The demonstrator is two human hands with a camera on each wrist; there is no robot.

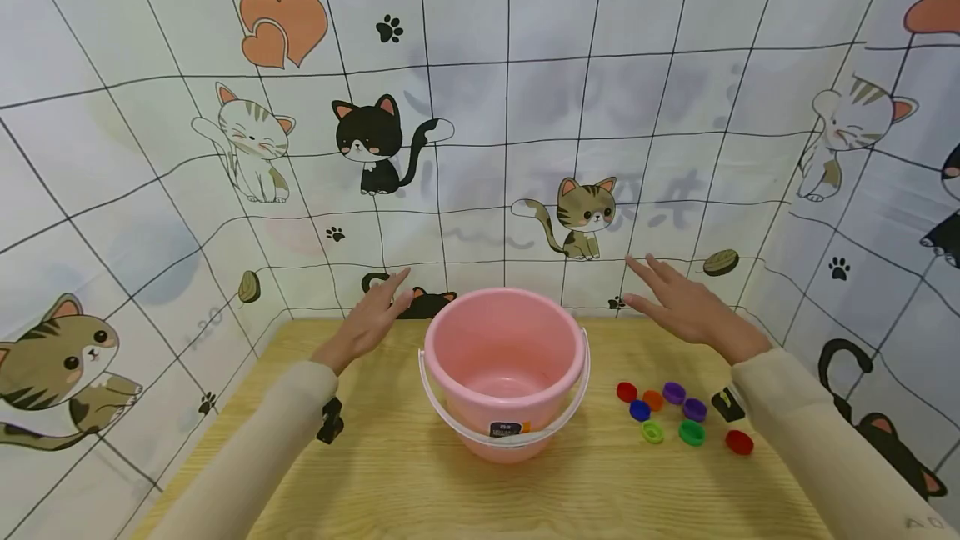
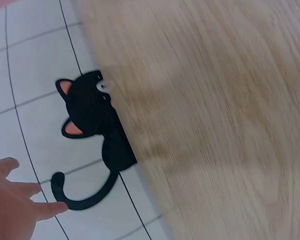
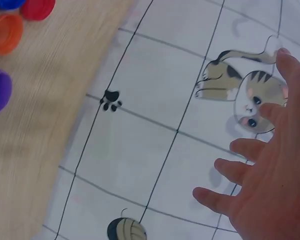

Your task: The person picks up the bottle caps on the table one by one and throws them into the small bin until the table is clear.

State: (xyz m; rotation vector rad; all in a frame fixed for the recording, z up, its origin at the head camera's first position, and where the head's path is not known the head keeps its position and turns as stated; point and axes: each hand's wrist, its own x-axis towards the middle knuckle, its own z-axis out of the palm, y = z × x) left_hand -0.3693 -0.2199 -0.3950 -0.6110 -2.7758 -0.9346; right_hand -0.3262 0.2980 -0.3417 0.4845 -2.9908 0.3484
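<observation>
A pink bucket (image 1: pixel 507 432) with a white handle stands upright in the middle of the wooden table, its inside bare. To its left, my left hand (image 1: pixel 369 317) is held in the air with fingers extended, holding nothing. My right hand (image 1: pixel 686 302) hovers on the other side, fingers straight and spread in the right wrist view, also holding nothing. Below the right hand lie several small round caps, among them a red cap (image 1: pixel 739 442), a green cap (image 1: pixel 692 432), a blue cap (image 1: pixel 640 410) and an orange cap (image 3: pixel 6 34).
The wooden table (image 1: pixel 360 473) backs onto a white cloth wall (image 1: pixel 472 107) with grid lines and printed cats. Similar printed cloth encloses the left and right sides. The bucket's white handle (image 1: pixel 495 440) hangs down over its front.
</observation>
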